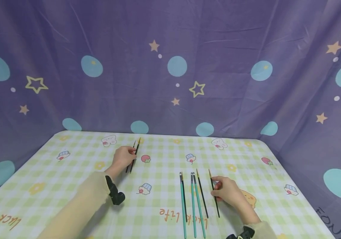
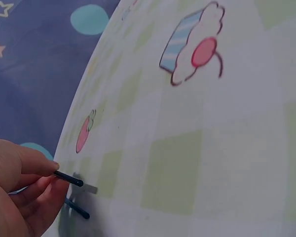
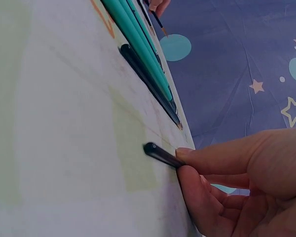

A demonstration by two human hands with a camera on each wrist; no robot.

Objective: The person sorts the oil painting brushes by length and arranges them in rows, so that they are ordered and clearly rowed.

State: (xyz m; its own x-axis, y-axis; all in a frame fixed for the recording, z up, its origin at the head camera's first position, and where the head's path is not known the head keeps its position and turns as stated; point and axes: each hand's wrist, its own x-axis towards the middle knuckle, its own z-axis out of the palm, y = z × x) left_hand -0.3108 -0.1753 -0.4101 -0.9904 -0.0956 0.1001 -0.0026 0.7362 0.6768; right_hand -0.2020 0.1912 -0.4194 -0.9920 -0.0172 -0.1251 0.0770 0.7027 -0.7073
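Observation:
At the far left of the table, my left hand (image 1: 124, 156) pinches a black-handled paintbrush (image 1: 136, 153) between thumb and fingers, bristles pointing away. A second dark paintbrush (image 1: 127, 168) lies just left of it, partly hidden behind that hand. In the left wrist view, the handle ends of both brushes poke out past the fingers (image 2: 37, 165). On the right, my right hand (image 1: 225, 190) pinches another black paintbrush (image 1: 216, 203) by its middle. Its rounded handle end (image 3: 155, 149) shows close over the cloth in the right wrist view.
Left of my right hand lies a loose row of teal paintbrushes (image 1: 193, 209) and black paintbrushes (image 1: 202, 196), bristles away from me. A green checked tablecloth (image 1: 164, 172) with printed cupcakes and fruit covers the table. Behind it hangs a purple curtain (image 1: 122, 93).

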